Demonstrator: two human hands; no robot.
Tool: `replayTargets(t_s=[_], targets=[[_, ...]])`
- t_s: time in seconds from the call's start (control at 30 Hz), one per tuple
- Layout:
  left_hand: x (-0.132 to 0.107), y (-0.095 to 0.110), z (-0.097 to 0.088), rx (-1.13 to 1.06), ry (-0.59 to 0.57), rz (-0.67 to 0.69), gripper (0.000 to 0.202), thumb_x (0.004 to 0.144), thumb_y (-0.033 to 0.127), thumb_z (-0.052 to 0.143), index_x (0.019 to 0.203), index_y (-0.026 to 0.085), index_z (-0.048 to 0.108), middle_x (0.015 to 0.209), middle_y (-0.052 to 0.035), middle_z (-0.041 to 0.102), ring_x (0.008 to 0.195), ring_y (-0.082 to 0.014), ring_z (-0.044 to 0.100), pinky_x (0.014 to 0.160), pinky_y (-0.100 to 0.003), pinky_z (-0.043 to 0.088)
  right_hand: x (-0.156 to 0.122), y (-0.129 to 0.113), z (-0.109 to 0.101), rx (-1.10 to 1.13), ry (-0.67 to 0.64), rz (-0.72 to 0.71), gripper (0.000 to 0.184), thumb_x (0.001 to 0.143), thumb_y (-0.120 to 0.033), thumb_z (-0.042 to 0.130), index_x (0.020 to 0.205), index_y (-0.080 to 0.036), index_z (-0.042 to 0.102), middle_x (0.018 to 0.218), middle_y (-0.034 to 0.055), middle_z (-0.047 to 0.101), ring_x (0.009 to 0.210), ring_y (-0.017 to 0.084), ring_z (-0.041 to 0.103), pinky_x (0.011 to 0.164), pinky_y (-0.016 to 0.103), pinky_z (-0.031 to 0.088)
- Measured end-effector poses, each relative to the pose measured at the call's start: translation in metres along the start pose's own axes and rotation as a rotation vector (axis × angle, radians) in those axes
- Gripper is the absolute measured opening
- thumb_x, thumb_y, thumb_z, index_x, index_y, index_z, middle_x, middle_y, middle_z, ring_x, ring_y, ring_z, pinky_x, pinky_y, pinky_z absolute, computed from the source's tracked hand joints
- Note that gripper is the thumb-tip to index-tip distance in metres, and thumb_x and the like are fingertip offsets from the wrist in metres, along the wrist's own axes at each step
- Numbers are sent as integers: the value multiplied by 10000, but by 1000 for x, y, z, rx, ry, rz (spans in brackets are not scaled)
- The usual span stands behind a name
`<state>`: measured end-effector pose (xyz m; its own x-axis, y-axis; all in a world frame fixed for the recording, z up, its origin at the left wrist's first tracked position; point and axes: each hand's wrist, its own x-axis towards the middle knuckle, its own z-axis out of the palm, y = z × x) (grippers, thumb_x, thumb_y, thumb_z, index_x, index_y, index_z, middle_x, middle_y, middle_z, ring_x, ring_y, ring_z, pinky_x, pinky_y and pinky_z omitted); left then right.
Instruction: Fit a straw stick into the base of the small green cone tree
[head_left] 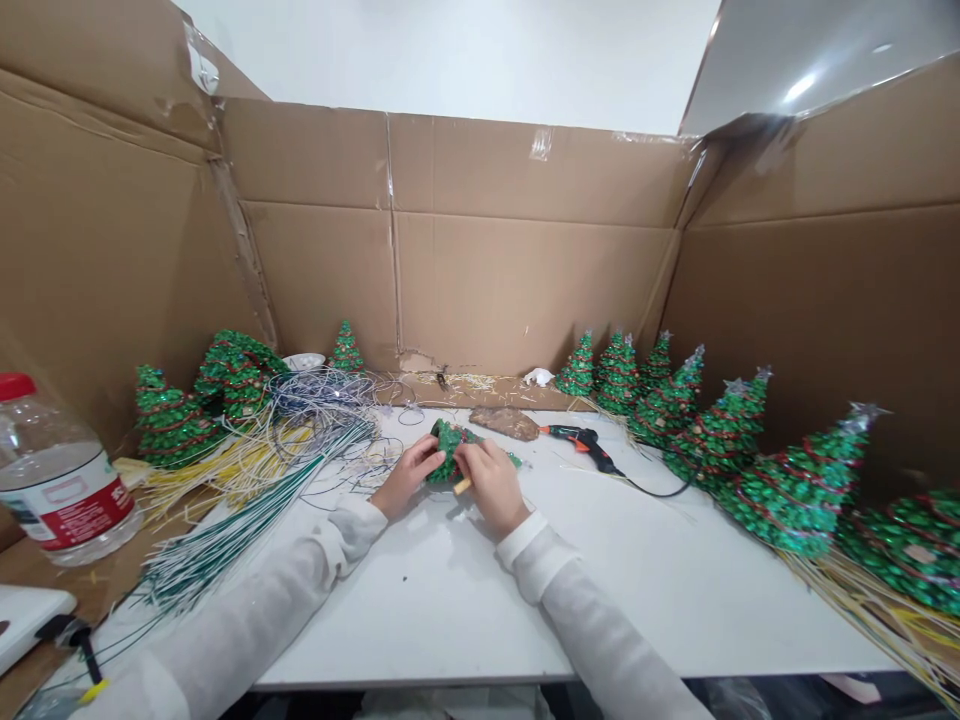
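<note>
A small green Christmas tree (448, 437) with sparkly beads lies on its side over the white table, its base to the left and its tip to the right. My left hand (409, 475) is closed around the base end. Pinched fingers of my right hand (491, 485) press against the tree's near side. A short tan stick (462, 486) pokes out below those right fingers; the rest of it is hidden by the hand. Behind the tree lies a brown pad (504, 423), and a black and orange glue gun (583, 443) rests with its nozzle by the pad's edge.
Finished-looking trees (799, 490) line the right side, with more trees (169, 420) at back left. Green and white wires (247, 515), yellow strips and a tangled wire heap (322, 395) cover the left. A bottle (64, 480) stands far left. Cardboard walls (525, 270) enclose the table (420, 610).
</note>
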<state>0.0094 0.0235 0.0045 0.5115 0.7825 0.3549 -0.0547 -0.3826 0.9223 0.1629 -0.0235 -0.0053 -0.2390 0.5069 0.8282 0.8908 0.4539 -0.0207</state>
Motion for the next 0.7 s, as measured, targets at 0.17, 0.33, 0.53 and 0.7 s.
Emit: replayTargets(t_s=[0.17,0.33,0.53,0.7], targets=[[1,1,2,-28,31,-32,272,749,406,578,810,141,557,793,2,510,801,-142,479,750,-245,388,0,0,3,-109,-5,-107,244,929,-196,341,809,-164,552,640,24,546,640,173,442,590,290,312],[2,0,2,-35,35,-59,291,723,431,588,758,148,528,727,15,517,746,-135,477,698,-243,390,1,-2,1,-57,-52,-57,174,906,-155,350,951,-161,518,678,26,540,668,177,456,610,287,327],[-2,-4,1,78,-5,5,274,777,407,531,824,140,563,795,-16,571,798,-158,514,752,-277,419,1,-7,-3,7,-118,2,265,766,-69,430,1013,-151,482,722,40,553,707,197,456,618,289,324],[-4,-12,-3,238,56,31,263,807,324,441,926,152,600,978,-69,608,966,-200,508,885,-328,391,3,-9,-5,75,-166,15,242,756,-63,409,961,-156,496,694,36,544,697,197,441,614,284,319]])
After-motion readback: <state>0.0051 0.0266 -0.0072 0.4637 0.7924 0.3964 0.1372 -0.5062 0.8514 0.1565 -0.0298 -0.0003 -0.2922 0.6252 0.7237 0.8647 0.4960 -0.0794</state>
